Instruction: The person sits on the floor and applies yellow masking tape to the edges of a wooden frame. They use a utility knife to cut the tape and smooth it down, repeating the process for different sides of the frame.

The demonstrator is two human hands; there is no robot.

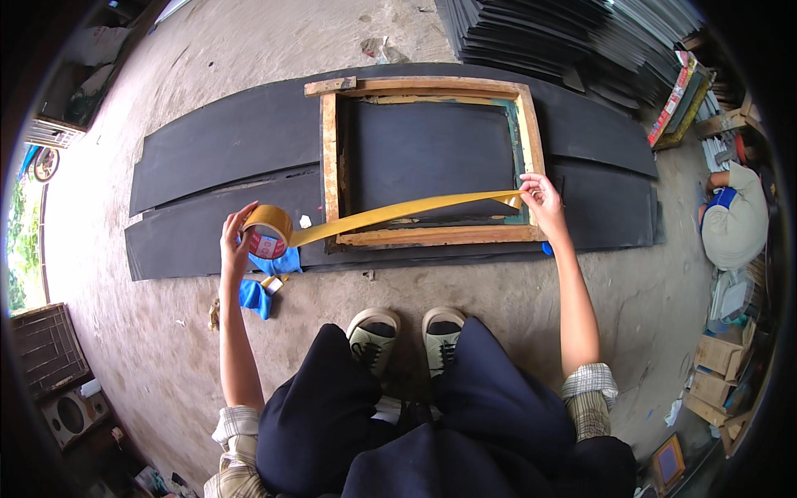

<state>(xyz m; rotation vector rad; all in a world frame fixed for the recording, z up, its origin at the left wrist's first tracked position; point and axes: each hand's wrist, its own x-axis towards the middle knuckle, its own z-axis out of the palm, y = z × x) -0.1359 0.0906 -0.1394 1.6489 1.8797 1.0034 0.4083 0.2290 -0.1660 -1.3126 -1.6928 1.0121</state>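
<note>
My left hand point(237, 234) is closed round a roll of brown packing tape point(271, 226). A long strip of tape point(407, 209) runs from the roll across to my right hand point(541, 199), whose fingers pinch its free end. The strip hangs above the near side of a wooden frame point(440, 237), stretched and slightly twisted. The frame is worn, with patches of old green and pale paint, and lies on dark grey sheets point(224, 133). Through its opening a dark surface point(427, 153) shows.
Blue cloths point(256, 297) lie on the concrete floor point(332, 290) below my left hand. A stack of dark sheets point(531, 37) stands at the far right. Along the right side sit a stuffed pale sack-like bundle point(737, 220) and cardboard boxes point(721, 353). A speaker point(73, 415) stands at lower left.
</note>
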